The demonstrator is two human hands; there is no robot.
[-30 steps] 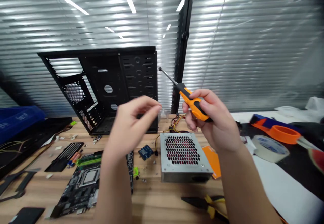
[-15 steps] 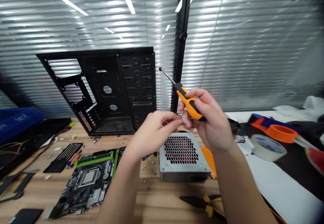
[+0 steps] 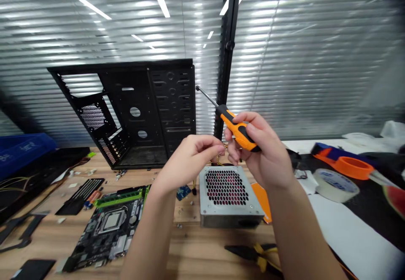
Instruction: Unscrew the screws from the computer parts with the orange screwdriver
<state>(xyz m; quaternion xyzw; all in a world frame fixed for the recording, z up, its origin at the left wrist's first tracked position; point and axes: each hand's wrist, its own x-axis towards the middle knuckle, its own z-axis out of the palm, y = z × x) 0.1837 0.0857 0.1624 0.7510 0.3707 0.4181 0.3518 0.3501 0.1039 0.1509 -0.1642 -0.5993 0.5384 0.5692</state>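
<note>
My right hand (image 3: 268,157) is wrapped round the orange and black handle of a screwdriver (image 3: 239,134). Its shaft points up and to the left, with a small dark bit of something at the tip. My left hand (image 3: 193,157) is closed, thumb and forefinger pinched close to the right fingertips; whatever they hold is too small to make out. Below both hands lies a silver power supply (image 3: 226,218) with a honeycomb grille. Behind it some yellow wires show. The black computer case (image 3: 136,115) stands open-sided at the back left.
A motherboard (image 3: 112,223) with green memory slots lies left of my left arm. Pliers (image 3: 253,252) with yellow handles rest in front of the power supply. On the right are a tape roll (image 3: 335,185) and an orange tape dispenser (image 3: 352,167). A blue bin (image 3: 27,147) sits far left.
My left fingertips have drawn slightly left, away from the right fingers. The screwdriver has shifted slightly, its tip a little lower and further left. More yellow wire shows between the hands.
</note>
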